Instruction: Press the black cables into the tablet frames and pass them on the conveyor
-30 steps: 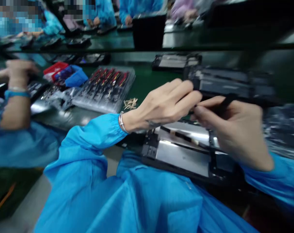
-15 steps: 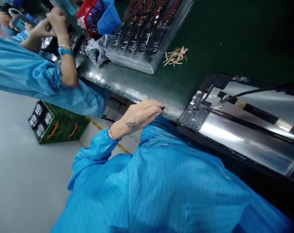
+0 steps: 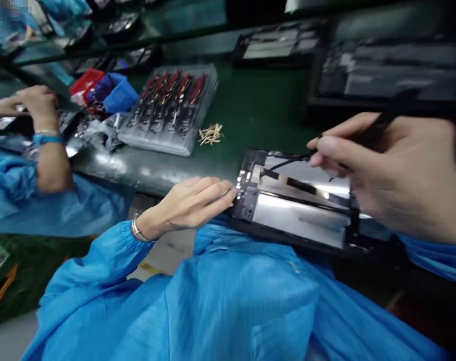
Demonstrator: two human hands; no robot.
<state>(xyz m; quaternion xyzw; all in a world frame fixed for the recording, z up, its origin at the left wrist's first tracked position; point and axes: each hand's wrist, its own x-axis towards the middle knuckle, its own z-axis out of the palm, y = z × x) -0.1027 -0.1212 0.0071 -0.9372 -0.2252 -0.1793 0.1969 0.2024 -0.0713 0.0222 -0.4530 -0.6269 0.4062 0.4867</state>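
An opened tablet-like device [image 3: 295, 220] with a shiny metal back and a black frame lies at the near edge of the green bench. My left hand [image 3: 192, 203] rests flat with its fingertips against the device's left end, holding nothing. My right hand [image 3: 393, 168] hovers over the device and pinches a thin black tool [image 3: 291, 161] whose tip points at the upper left part of the device, near a flat black cable [image 3: 291, 184].
A clear tray of red-and-black parts [image 3: 171, 108] lies at the back left, with a small heap of tan strips [image 3: 210, 134] beside it. Red and blue bins [image 3: 107, 93] stand further left. A co-worker's arm [image 3: 49, 145] works at the left. Dark trays [image 3: 382, 70] sit behind.
The view swung back up from the floor to the bench. My right hand with the black tool is back in view over the device. My left hand moved from the bench edge to the device's left end.
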